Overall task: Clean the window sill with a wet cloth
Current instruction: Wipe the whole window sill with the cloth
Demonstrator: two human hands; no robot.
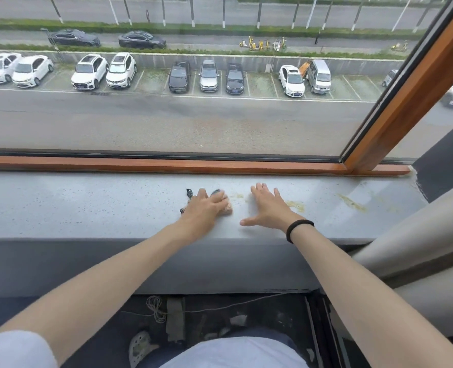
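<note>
Head view: in the middle of the frame the left hand (207, 207) presses down on a bunched cloth (227, 210), fingers curled over it and grasping it, probably to bear weight into the wipe. The cloth sits under that palm on the grey window sill (87, 205), its edges peeking out at the fingertips and on the left. Just to the right, the right hand (268, 208) lies flat and released, fingers spread, holding nothing, likely as a brace. Yellowish stains (295, 205) lie beside that hand and further right, apparently not yet wiped.
</note>
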